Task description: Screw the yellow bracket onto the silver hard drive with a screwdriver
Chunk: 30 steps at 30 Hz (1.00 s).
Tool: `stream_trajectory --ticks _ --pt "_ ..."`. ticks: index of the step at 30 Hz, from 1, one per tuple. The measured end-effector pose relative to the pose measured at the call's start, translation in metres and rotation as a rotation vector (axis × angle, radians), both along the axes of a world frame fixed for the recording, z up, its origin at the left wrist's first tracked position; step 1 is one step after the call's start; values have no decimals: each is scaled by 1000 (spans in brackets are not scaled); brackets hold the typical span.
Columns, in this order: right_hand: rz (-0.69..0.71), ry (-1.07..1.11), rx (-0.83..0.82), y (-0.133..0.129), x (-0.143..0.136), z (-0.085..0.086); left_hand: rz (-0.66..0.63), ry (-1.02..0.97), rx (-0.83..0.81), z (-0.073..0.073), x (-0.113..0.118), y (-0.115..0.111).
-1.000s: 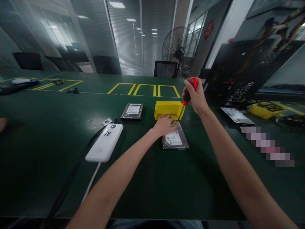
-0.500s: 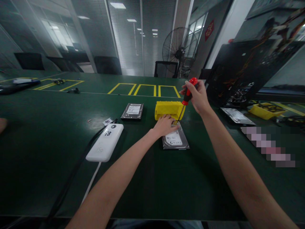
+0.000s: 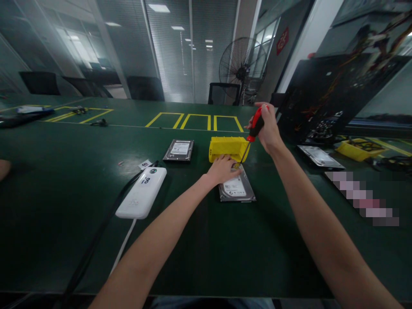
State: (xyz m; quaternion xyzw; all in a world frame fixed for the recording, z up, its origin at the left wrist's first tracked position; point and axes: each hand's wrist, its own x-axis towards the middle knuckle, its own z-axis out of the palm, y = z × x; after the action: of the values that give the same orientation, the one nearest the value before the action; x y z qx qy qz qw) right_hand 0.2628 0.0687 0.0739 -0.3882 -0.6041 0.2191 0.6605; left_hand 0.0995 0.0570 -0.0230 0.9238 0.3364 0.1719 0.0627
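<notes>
A silver hard drive (image 3: pixel 243 189) with a white label lies on the green table, its far end close to a yellow plastic bin (image 3: pixel 228 143). My left hand (image 3: pixel 222 169) is laid over the drive's far left part and steadies it, the fingers curled around its edge and partly hidden. In my right hand (image 3: pixel 268 128) is a red and black screwdriver (image 3: pixel 256 124), gripped by its handle. Its shaft slants down and left to the drive's far end, near my left fingertips. A small yellowish bit shows at the tip; what it is I cannot tell.
Left of the bin lies another hard drive (image 3: pixel 179 150). A white power bank (image 3: pixel 142 193) with a cable is nearer on the left. To the right are a further drive (image 3: pixel 320 156), a yellow tray (image 3: pixel 360 149) and an open computer case (image 3: pixel 317 98). Someone's hand (image 3: pixel 4 168) shows at the left edge.
My right hand has turned a little around the screwdriver handle, one finger now stretched out past its top. The handle leans slightly further right. My left hand and the drive stay where they were.
</notes>
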Motion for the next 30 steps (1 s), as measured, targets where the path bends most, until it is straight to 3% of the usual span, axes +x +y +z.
stream_trajectory --ticks 12,22,27,30 --pt "46 64 2 -4 -3 5 9 2 -13 4 -2 -5" --pt "-31 32 4 -2 -6 1 -19 18 -28 4 -1 0" --pt "-36 100 -24 3 -2 0 -90 5 -86 13 14 11" --pt "-17 95 -21 6 2 -2 -68 -27 -181 21 22 21"
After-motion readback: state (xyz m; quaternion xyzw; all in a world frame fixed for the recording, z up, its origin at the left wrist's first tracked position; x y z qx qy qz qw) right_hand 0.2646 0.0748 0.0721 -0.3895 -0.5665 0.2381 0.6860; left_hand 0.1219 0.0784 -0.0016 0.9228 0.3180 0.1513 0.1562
